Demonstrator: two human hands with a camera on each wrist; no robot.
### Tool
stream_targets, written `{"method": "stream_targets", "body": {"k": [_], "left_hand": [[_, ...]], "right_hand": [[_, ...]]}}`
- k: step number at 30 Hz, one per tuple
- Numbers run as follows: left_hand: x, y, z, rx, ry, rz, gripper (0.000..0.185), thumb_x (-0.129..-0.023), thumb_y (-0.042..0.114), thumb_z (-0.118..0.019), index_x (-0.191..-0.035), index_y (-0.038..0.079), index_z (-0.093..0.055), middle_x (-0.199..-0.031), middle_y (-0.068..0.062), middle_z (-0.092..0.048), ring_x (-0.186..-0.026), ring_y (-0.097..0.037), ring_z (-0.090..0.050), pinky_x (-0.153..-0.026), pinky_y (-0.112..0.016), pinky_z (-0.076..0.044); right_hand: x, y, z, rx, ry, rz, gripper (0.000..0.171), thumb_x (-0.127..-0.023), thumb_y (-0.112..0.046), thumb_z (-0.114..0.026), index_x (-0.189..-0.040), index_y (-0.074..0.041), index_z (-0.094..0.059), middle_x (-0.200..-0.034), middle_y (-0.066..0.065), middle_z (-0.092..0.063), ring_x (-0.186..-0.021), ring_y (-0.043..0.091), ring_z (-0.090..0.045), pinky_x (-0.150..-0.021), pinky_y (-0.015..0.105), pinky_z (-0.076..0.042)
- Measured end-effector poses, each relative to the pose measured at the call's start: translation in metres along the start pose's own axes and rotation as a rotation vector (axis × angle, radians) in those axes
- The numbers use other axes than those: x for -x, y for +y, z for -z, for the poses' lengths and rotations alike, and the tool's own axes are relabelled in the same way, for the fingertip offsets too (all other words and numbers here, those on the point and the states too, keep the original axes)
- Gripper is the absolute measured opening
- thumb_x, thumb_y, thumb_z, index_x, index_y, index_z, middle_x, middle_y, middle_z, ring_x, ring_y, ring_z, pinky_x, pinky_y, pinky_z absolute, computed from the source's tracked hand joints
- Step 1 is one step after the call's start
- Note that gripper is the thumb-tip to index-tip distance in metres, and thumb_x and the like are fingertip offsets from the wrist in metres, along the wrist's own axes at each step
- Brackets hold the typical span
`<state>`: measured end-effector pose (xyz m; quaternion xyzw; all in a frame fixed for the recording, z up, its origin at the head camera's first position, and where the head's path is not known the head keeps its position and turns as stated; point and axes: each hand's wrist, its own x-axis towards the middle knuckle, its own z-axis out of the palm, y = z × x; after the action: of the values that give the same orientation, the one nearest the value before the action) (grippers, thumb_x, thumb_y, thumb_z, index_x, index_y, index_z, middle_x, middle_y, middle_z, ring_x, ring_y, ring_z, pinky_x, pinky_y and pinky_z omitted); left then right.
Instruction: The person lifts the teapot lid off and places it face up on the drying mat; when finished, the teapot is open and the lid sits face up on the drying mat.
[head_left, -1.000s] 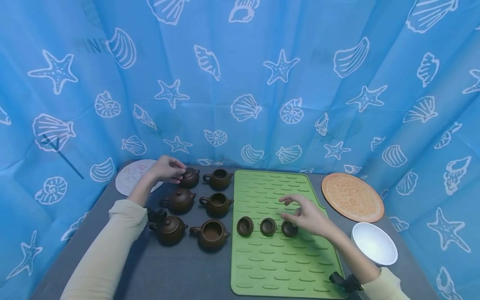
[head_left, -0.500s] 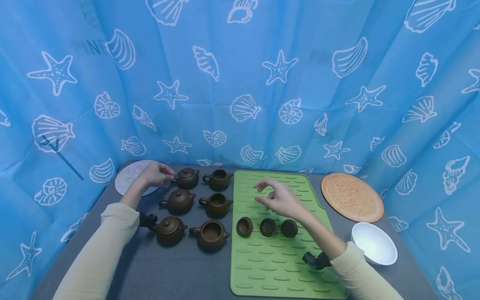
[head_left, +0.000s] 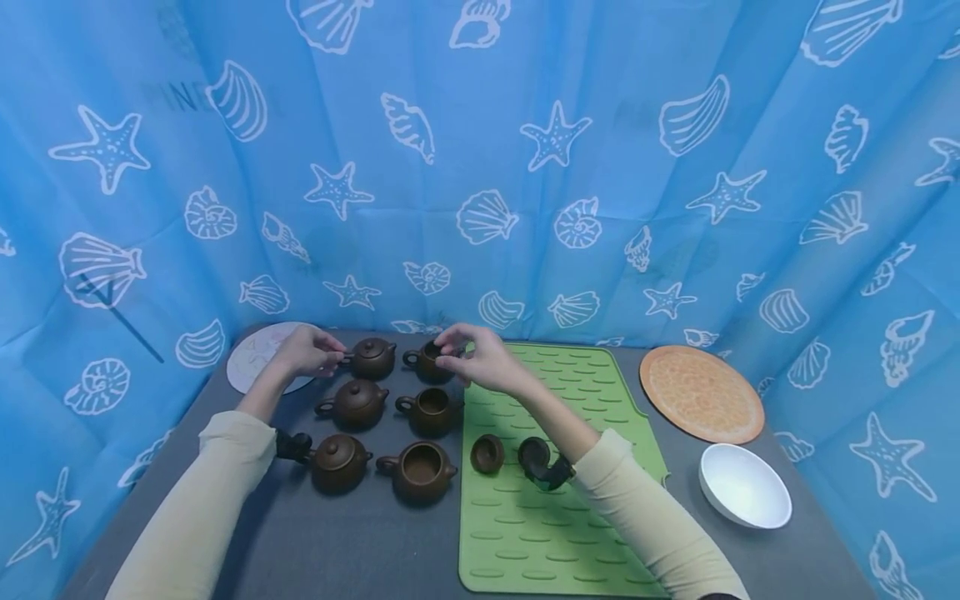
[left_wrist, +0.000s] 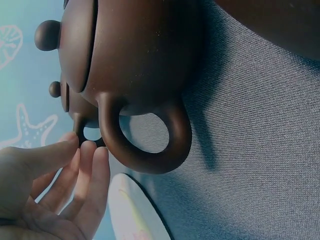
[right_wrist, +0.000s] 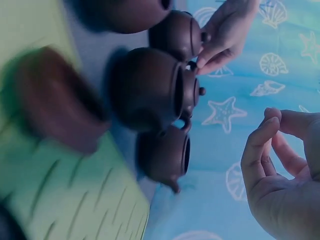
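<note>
Clearly, a knock is the main risk: if the right hand [head_left: 480, 357] dropped off-centre, the lidless pot [head_left: 429, 367] near the surface's [head_left: 322, 546] far edge could tip. That hand's fingers are loosely curved, thumb near fingertips, holding nothing that shows; the pot lies under them, apparently apart. The left hand [head_left: 307, 352] pinches the far lidded teapot's [head_left: 374, 359] handle, its body just right of the fingers.
</note>
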<state>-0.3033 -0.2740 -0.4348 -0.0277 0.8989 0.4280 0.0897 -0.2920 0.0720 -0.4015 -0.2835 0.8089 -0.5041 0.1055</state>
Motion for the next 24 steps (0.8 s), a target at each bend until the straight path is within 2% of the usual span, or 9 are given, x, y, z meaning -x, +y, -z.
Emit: {"method": "stream_targets", "body": {"k": [3,4,9,13,15,20,21,24], "left_hand": [[-0.001,-0.001,0.0,0.001,0.006,0.002,0.024,-0.11,0.008,-0.062,-0.125,-0.007,-0.073,-0.116,-0.027,-0.074,-0.107,-0.041,-0.077,-0.092,-0.047,-0.069],[-0.002,-0.002,-0.001,0.0,0.009,0.002,0.024,-0.11,0.008,-0.062,-0.125,-0.007,-0.073,-0.116,-0.026,-0.075,-0.107,-0.04,-0.077,-0.092,-0.047,-0.069],[-0.003,-0.003,-0.002,-0.009,0.018,0.007,0.024,-0.11,0.009,-0.062,-0.125,-0.005,-0.074,-0.117,-0.026,-0.075,-0.106,-0.038,-0.077,-0.09,-0.044,-0.069],[-0.002,-0.003,-0.002,-0.012,0.02,0.002,0.024,-0.11,0.008,-0.061,-0.125,-0.005,-0.073,-0.118,-0.026,-0.075,-0.108,-0.04,-0.077,-0.09,-0.043,-0.069],[-0.002,-0.003,-0.002,-0.011,0.021,-0.001,0.024,-0.11,0.008,-0.061,-0.125,-0.006,-0.073,-0.118,-0.027,-0.075,-0.109,-0.041,-0.077,-0.09,-0.044,-0.069],[-0.002,-0.002,-0.002,-0.012,0.022,0.001,0.024,-0.11,0.008,-0.061,-0.125,-0.006,-0.073,-0.118,-0.028,-0.075,-0.107,-0.039,-0.077,-0.09,-0.044,-0.069],[-0.002,-0.002,-0.002,-0.012,0.02,0.001,0.024,-0.11,0.008,-0.061,-0.125,-0.006,-0.073,-0.118,-0.028,-0.075,-0.107,-0.039,-0.077,-0.09,-0.044,-0.069],[-0.003,-0.002,-0.002,-0.009,0.013,-0.001,0.025,-0.11,0.008,-0.061,-0.125,-0.007,-0.073,-0.118,-0.028,-0.074,-0.109,-0.042,-0.077,-0.092,-0.045,-0.069]], "right_hand": [[-0.021,-0.006,-0.009,-0.01,-0.002,-0.01,0.031,-0.101,-0.006,-0.073,-0.13,0.002,-0.068,-0.114,0.017,-0.069,-0.064,0.02,-0.067,-0.062,0.037,-0.065],[-0.027,-0.008,-0.012,-0.009,0.001,-0.017,0.03,-0.101,-0.006,-0.074,-0.13,0.001,-0.068,-0.114,0.017,-0.069,-0.066,0.013,-0.067,-0.064,0.039,-0.066],[-0.057,-0.014,-0.026,-0.063,-0.004,-0.068,0.028,-0.102,-0.007,-0.072,-0.129,0.001,-0.069,-0.114,0.017,-0.069,-0.072,0.018,-0.071,-0.069,0.037,-0.068],[-0.074,-0.017,-0.038,-0.117,-0.012,-0.105,0.026,-0.103,-0.006,-0.071,-0.128,0.002,-0.069,-0.112,0.016,-0.067,-0.077,0.026,-0.072,-0.075,0.045,-0.069],[-0.08,-0.017,-0.044,-0.136,-0.02,-0.123,0.026,-0.103,-0.005,-0.07,-0.128,0.003,-0.068,-0.109,0.015,-0.067,-0.082,0.032,-0.074,-0.074,0.043,-0.069],[-0.091,-0.011,-0.059,-0.167,-0.047,-0.196,0.032,-0.104,-0.005,-0.07,-0.133,0.006,-0.065,-0.099,0.009,-0.068,-0.091,0.037,-0.076,-0.065,0.026,-0.064],[-0.092,-0.009,-0.062,-0.17,-0.049,-0.211,0.033,-0.104,-0.005,-0.069,-0.135,0.006,-0.064,-0.097,0.008,-0.068,-0.089,0.035,-0.076,-0.067,0.027,-0.065],[-0.094,-0.005,-0.069,-0.193,-0.033,-0.251,0.036,-0.105,-0.004,-0.068,-0.139,0.008,-0.062,-0.095,0.007,-0.068,-0.081,0.027,-0.074,-0.082,0.045,-0.07]]}}
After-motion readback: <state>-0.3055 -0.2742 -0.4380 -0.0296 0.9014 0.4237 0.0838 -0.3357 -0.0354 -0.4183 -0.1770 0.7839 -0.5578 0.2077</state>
